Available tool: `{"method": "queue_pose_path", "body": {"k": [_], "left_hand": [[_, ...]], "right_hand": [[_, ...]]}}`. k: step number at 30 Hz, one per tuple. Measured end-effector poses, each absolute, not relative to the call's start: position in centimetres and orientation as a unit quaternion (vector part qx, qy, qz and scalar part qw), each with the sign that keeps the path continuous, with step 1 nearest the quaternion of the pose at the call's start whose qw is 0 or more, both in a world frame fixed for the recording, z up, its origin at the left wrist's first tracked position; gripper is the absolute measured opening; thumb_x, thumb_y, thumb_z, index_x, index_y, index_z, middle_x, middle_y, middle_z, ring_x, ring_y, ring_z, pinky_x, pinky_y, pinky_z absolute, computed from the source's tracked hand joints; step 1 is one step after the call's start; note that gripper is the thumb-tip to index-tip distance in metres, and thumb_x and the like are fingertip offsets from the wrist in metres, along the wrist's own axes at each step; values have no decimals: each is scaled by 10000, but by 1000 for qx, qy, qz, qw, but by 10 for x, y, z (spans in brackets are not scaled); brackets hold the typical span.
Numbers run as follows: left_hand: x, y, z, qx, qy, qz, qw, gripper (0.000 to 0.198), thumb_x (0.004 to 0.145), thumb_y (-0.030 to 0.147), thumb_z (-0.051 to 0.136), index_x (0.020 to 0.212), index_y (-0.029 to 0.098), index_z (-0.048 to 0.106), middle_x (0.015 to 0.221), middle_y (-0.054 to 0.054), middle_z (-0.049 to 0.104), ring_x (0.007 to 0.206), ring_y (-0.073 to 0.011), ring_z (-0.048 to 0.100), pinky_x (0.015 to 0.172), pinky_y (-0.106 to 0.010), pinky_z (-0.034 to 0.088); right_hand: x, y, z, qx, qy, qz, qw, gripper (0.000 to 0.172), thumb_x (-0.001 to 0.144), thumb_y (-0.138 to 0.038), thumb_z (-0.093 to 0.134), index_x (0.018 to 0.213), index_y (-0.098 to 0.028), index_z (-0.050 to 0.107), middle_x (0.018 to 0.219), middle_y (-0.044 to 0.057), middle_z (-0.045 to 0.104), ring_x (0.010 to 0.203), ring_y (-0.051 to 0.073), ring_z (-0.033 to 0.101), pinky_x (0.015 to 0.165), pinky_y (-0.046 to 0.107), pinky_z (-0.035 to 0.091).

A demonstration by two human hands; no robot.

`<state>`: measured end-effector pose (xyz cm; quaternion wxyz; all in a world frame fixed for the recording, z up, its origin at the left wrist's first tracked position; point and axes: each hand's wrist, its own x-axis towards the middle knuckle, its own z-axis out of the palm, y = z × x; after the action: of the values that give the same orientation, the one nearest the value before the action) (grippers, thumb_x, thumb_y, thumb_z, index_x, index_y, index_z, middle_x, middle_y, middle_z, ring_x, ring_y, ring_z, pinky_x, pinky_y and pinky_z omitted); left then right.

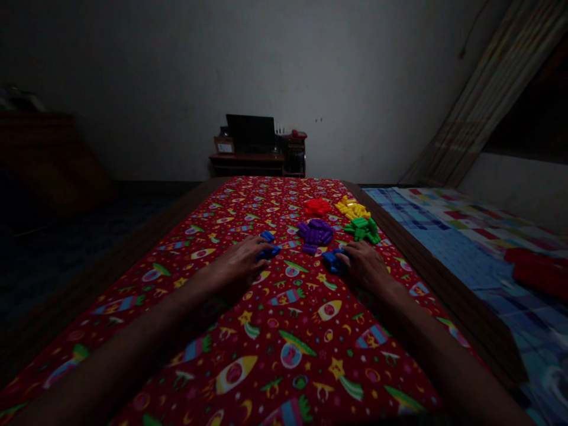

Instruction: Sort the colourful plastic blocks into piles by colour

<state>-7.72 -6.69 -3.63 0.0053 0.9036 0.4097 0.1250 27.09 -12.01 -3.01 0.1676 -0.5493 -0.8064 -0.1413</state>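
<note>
My left hand [243,255] is at the middle of the red cloth, its fingers curled over several small blue blocks [270,249]. Across from it, my right hand [367,265] has its fingers closed at the edge of another small cluster of blue blocks [332,261]. Between and just beyond the hands lies a pile of purple blocks [316,232]. Green blocks [362,229] are heaped right beyond my right hand. Farther back sit a pile of yellow blocks [352,207] and a pile of red blocks [317,206]. The exact shape of the blocks is too small to tell.
A red cloth [284,331] printed with rockets and stars covers the long table. Beyond its far end stands a desk with a dark monitor [251,134]. To the right is a blue checked mat [452,254]; a wooden cabinet [44,160] is at the left. The room is dim.
</note>
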Motion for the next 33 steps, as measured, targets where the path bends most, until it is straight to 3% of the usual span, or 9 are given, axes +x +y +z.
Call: {"method": "queue_pose_path", "body": {"k": [4, 10, 17, 20, 22, 25, 30, 33], "left_hand": [[-71, -72, -31, 899, 423, 113, -24, 264, 902, 281, 528, 1130, 221, 647, 1120, -71, 644, 1039, -232, 572, 910, -348, 463], [-61, -82, -29, 885, 450, 102, -64, 301, 891, 227, 524, 1180, 187, 595, 1164, -101, 628, 1030, -231, 582, 896, -342, 471], [-46, -87, -28, 868, 470, 106, -120, 205, 942, 225, 433, 898, 156, 621, 880, -109, 646, 821, -237, 600, 739, -348, 465], [-42, -88, -31, 878, 449, 119, -114, 188, 937, 225, 446, 914, 159, 620, 915, -110, 651, 858, -248, 598, 768, -365, 467], [-40, -88, -35, 880, 437, 145, -118, 191, 913, 256, 507, 1033, 147, 609, 1048, -137, 646, 990, -280, 580, 842, -397, 463], [-39, -87, -38, 888, 416, 181, -73, 297, 896, 259, 547, 1176, 162, 569, 1158, -132, 635, 1079, -276, 571, 901, -402, 456], [-25, -98, -34, 885, 395, 239, 56, 196, 881, 291, 600, 1060, 215, 626, 1028, -55, 690, 976, -233, 630, 878, -368, 469], [-8, -113, -40, 858, 385, 304, 153, 230, 851, 303, 644, 1058, 217, 592, 1023, -28, 684, 935, -198, 645, 803, -303, 498]], "right_hand": [[269, -122, -27, -522, -822, -144, 179, 367, 992, -339, 402, 877, -175, 709, 980, 106, 701, 888, 211, 597, 810, 334, 439], [264, -122, -29, -489, -827, -165, 224, 315, 983, -254, 412, 884, -174, 700, 958, 88, 719, 885, 216, 605, 809, 345, 446], [248, -130, -37, -398, -859, -156, 280, 284, 983, -230, 418, 875, -181, 677, 906, 67, 726, 844, 186, 604, 812, 336, 463], [244, -130, -40, -362, -868, -158, 299, 268, 981, -227, 420, 919, -178, 676, 951, 82, 728, 862, 190, 609, 821, 356, 475], [244, -129, -42, -346, -873, -156, 306, 262, 978, -221, 421, 935, -173, 675, 960, 91, 728, 861, 193, 614, 801, 358, 486], [244, -129, -44, -328, -877, -158, 314, 232, 966, -206, 447, 945, -164, 674, 957, 97, 728, 862, 198, 620, 792, 365, 494], [240, -133, -45, -313, -888, -154, 300, 198, 951, -226, 497, 1061, -176, 653, 1021, 100, 718, 902, 204, 621, 794, 366, 497], [232, -138, -48, -317, -892, -152, 285, 272, 947, -266, 519, 1191, -172, 598, 1131, 121, 683, 998, 221, 602, 826, 377, 486]]}}
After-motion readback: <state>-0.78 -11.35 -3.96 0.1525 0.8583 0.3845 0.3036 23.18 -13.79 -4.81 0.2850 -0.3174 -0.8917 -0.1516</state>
